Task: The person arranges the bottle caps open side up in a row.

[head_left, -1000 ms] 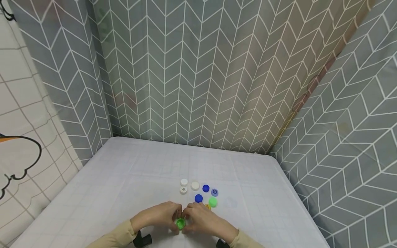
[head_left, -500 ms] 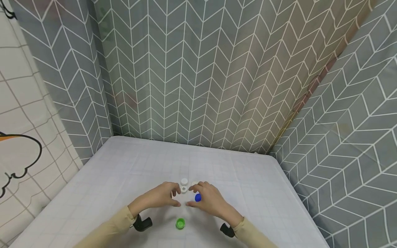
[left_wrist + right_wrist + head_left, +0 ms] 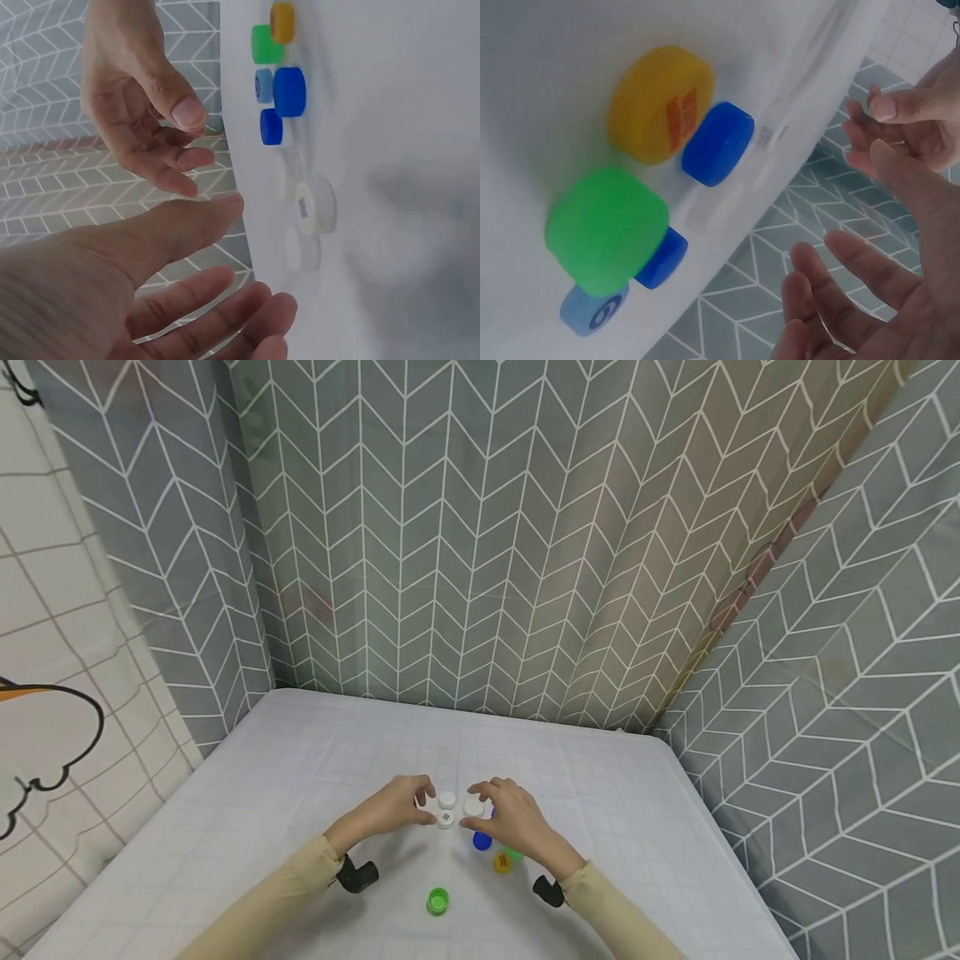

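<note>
My left hand [image 3: 397,803] hovers just left of two white bottle caps, an upper one [image 3: 447,799] and a printed one [image 3: 446,818], its fingers loosely bent and holding nothing. Opposite it, my right hand [image 3: 517,820] is held over the right side of the group, thumb and fingers apart, near another white cap [image 3: 473,807]. In the left wrist view the printed white cap [image 3: 321,205] lies on the table below the fingertips, apart from them. A green cap [image 3: 438,901] lies alone close to me, hollow side up.
A yellow cap [image 3: 660,105], a bright green cap [image 3: 607,229], two blue caps, one nearer [image 3: 718,144] and one farther [image 3: 662,259], and a light blue cap [image 3: 594,309] lie right of the white ones. White cloth covers the table [image 3: 322,752]; patterned curtains [image 3: 465,543] surround it.
Both hands have left the hollow green cap, which stays in place, and moved forward to the white caps. The yellow cap, covered half a second ago, shows again.
</note>
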Demonstrator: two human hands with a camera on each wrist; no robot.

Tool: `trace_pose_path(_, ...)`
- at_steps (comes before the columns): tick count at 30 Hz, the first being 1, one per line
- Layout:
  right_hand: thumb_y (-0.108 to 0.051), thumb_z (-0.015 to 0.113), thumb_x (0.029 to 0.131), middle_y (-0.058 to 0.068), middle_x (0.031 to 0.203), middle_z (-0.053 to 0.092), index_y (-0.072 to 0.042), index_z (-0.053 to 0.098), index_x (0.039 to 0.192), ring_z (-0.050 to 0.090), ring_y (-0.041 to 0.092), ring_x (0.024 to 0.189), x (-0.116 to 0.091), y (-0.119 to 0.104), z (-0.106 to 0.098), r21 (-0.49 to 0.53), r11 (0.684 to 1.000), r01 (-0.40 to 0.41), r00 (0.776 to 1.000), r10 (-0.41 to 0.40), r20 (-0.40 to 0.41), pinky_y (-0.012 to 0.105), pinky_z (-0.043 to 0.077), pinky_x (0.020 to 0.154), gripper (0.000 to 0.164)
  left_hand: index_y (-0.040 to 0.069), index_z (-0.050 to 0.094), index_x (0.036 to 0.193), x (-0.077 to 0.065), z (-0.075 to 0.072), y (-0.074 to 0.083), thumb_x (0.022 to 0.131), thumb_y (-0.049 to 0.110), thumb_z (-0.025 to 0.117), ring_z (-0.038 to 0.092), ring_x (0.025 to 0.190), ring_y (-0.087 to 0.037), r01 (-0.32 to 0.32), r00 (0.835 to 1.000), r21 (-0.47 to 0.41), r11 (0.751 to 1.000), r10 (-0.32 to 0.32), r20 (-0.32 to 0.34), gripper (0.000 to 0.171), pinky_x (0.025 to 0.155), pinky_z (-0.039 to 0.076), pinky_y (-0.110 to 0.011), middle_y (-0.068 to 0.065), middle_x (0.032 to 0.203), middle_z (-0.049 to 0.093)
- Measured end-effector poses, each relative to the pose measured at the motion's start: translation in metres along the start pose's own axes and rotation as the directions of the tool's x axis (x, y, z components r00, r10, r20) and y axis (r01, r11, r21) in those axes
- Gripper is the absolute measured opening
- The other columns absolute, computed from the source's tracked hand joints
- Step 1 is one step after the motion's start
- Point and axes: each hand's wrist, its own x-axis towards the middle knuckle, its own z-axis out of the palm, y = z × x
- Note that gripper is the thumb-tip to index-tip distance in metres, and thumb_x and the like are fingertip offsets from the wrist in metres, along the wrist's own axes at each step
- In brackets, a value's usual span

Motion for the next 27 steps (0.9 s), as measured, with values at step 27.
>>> trace_pose_path(27, -0.043, 0.078, 0.077, 0.003, 0.093, 0.069, -0.014, 0.072, 0.107, 0.056, 0.014, 0.083, 0.028, -0.004, 0.029, -0.001, 0.999, -0.034, 0.983, 0.034, 0.182, 0.026, 0.044, 0.069, 0.042, 0.004, 0.067, 0.095, 0.024, 0.028, -0.023, 0.072, 0.011, 0.082, 0.052, 0.068, -0.015, 0.112, 0.993, 0.027, 0.993, -0.113, 0.029, 0.028, 0.059, 0.043, -0.027, -0.003, 0.080, 0.058)
